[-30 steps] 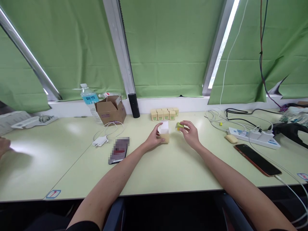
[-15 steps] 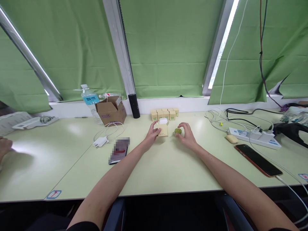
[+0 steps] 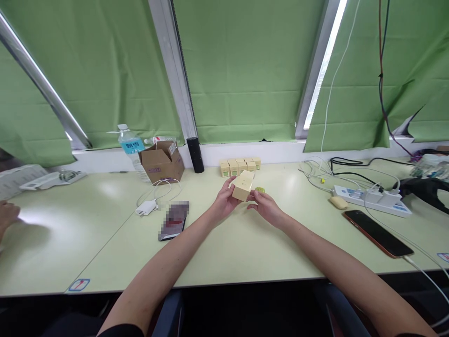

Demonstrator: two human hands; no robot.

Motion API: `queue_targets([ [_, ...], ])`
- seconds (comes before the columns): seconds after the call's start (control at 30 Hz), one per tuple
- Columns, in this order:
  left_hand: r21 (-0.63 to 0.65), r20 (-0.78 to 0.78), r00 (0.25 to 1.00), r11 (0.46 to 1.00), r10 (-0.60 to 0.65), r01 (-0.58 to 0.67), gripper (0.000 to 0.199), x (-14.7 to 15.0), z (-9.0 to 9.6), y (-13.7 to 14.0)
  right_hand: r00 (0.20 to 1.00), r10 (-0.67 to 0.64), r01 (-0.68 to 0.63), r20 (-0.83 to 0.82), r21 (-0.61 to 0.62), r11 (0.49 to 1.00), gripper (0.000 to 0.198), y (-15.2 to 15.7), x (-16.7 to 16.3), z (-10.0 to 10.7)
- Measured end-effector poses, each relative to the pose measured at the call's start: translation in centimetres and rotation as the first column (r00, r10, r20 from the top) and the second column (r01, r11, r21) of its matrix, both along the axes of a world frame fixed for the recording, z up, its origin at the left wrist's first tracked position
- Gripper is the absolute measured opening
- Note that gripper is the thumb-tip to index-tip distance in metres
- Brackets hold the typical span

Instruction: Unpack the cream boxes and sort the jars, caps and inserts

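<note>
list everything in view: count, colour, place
held box: 1, pale yellow, centre
small item: 1, green, centre
small boxes: several, pale yellow, back centre
carton: 1, brown, back left
bottles: 2, clear, near carton
cylinder: 1, black, right of carton
charger: 1, white, left
phones: 2, dark, left and right
power strip: 1, white, right
lump: 1, beige, right
cables: several, white, black, mostly right
unclear item: 1, black, far right
curtains: several, green, back
table tops: 2+, pale green, foreground
another person's hand: 1, left edge
left hand: 1, on held box
right hand: 1, by held box
</note>
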State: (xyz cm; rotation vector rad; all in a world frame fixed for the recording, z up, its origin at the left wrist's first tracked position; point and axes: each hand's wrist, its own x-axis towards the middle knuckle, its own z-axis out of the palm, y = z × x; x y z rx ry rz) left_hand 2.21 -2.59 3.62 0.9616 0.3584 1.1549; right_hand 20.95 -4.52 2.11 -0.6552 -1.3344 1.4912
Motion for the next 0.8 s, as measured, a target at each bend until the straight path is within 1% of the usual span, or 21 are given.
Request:
queue_targets([
  [0.07, 0.009, -0.027, 0.999, 0.999, -0.031, 0.032, 0.060, 0.4, 0.1, -0.6, 0.998, 0.057, -0.058, -0.026, -0.015, 0.998, 0.044, -0.3, 0.1, 0.3],
  [0.17, 0.011, -0.118, 0.990, 0.997, -0.075, 0.077, 0.062, 1.1, -0.1, -1.2, 0.995, 0.086, -0.088, -0.058, -0.019, 0.996, 0.044, -0.8, 0.1, 0.9],
  [0.23, 0.017, -0.201, 0.979, 0.999, -0.042, 0.046, 0.060, 1.5, -0.4, -1.2, 0.995, 0.069, -0.069, -0.069, 0.000, 0.998, 0.044, -1.0, 0.0, 1.3],
  [0.27, 0.031, -0.246, 0.969, 1.000, 0.010, -0.002, 0.059, 1.6, -0.6, -1.1, 0.996, 0.051, -0.050, -0.070, 0.014, 0.999, 0.044, -1.1, 0.0, 1.4],
  [0.33, 0.102, -0.329, 0.929, 0.984, 0.170, -0.144, 0.056, 1.8, -0.9, -0.7, 0.998, 0.010, -0.007, -0.067, 0.041, 0.999, 0.044, -1.2, 0.0, 1.8],
  [0.4, 0.216, -0.366, 0.870, 0.939, 0.331, -0.267, 0.054, 1.7, -1.1, -0.4, 0.998, -0.030, 0.033, -0.062, 0.050, 0.998, 0.046, -1.2, 0.1, 2.0],
  [0.47, 0.325, -0.356, 0.837, 0.895, 0.416, -0.306, 0.053, 1.5, -1.2, -0.4, 0.994, -0.086, 0.089, -0.062, 0.042, 0.995, 0.050, -1.0, 0.3, 2.1],
  [0.53, 0.414, -0.342, 0.838, 0.869, 0.425, -0.272, 0.057, 1.3, -1.2, -0.7, 0.986, -0.154, 0.157, -0.068, 0.030, 0.987, 0.053, -0.8, 0.5, 2.1],
  [0.6, 0.493, -0.354, 0.834, 0.842, 0.424, -0.219, 0.065, 1.4, -1.2, -1.2, 0.977, -0.198, 0.200, -0.078, 0.022, 0.979, 0.054, -0.6, 0.6, 2.1],
  [0.7, 0.584, -0.391, 0.791, 0.791, 0.471, -0.183, 0.074, 1.9, -1.5, -2.0, 0.977, -0.196, 0.197, -0.085, 0.012, 0.980, 0.054, -0.7, 0.4, 1.8],
  [0.8, 0.623, -0.418, 0.744, 0.760, 0.521, -0.182, 0.075, 2.3, -1.7, -2.5, 0.978, -0.186, 0.187, -0.098, -0.005, 0.982, 0.055, -0.8, 0.0, 1.4],
])
